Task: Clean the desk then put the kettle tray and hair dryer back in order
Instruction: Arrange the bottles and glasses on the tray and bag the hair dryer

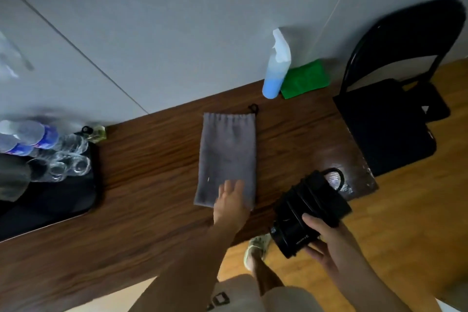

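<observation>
Nearest, below the surface's edge, a shoe (pixel 257 248) stands on the wooden floor (pixel 405 210). Just right of it the right grip (pixel 326 238) is clenched around the near end of the black hair dryer (pixel 309 208), thumb on top. The dryer's cord is wound round its body and one loop sticks out on the far side. The dryer is held at the near right corner of the brown wooden surface (pixel 152 159), partly out over the floor.

To its left the left grip (pixel 231 204) lies released, fingers straight and flat on the near right corner of a grey drawstring pouch (pixel 228 152). The pouch lies flat in the middle of the surface, its gathered mouth pointing far.

At the left end a black tray (pixel 63 200) carries clear glasses (pixel 68 164) and, behind them, plastic water bottles (pixel 30 139) with blue labels.

Farther back on the right, against the wall (pixel 177 33), a spray bottle (pixel 276 71) of blue liquid stands touching a folded green cloth (pixel 304 81). A black folding chair (pixel 387 124) stands just beyond the right end.
</observation>
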### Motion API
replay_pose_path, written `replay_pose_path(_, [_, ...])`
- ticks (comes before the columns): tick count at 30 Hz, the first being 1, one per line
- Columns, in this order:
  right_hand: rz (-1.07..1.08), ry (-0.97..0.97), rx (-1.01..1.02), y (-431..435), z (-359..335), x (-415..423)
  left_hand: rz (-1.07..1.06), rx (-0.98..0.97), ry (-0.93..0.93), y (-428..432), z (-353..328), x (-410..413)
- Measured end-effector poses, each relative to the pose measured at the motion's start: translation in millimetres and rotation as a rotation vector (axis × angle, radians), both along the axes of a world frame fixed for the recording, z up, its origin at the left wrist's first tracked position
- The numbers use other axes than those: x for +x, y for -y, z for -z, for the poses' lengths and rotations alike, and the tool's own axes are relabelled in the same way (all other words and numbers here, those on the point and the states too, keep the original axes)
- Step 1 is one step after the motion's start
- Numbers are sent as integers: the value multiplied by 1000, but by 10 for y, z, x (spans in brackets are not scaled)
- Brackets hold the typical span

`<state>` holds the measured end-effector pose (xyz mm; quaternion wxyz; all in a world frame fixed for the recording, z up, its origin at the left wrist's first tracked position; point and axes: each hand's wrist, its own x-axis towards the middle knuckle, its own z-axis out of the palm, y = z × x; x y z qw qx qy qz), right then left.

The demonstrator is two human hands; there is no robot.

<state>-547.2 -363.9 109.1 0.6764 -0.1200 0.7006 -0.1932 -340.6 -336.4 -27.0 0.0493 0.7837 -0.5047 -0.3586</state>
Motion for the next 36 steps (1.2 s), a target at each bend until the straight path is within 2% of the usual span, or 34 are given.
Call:
replay_pose_path(3, [21, -15, 39, -32, 105, -100, -43, 84, 141, 237, 240, -145])
replay_pose_path(7, [57, 5, 74, -5, 190, -114, 38, 198, 239, 73, 392, 20])
replay_pose_path(12, [36, 4, 63, 119, 236, -11, 257, 215, 425, -612, 444, 995])
replay_pose_path(14, [18, 3, 41, 171, 240, 22, 262, 241, 544, -774, 387, 1421])
replay_pose_path(16, [-6, -15, 34, 212, 257, 50, 235, 281, 582, -797, 351, 1661])
replay_pose_path(17, [-10, -26, 31, 228, 268, 65, 209, 311, 559, -722, 319, 1685])
replay_pose_path(19, [-9, -37, 20, 253, 323, 66, 101, 248, 467, -465, 249, 1527])
replay_pose_path(21, [-29, -32, 18, 270, 355, 82, -24, 190, 308, -177, 219, 1192])
replay_pose_path(23, [-47, -43, 29, 270, 411, 73, -90, 240, 183, 9, 260, 824])
replay_pose_path(26, [-99, -80, 45, 255, 451, 90, -133, 299, 245, 96, 370, 462])
replay_pose_path(29, [-161, -94, 53, 234, 491, 107, -201, 278, 283, 86, 447, 376])
replay_pose_path(36, [-517, -87, 15, 235, 573, 270, -530, 141, -23, -44, 254, 649])
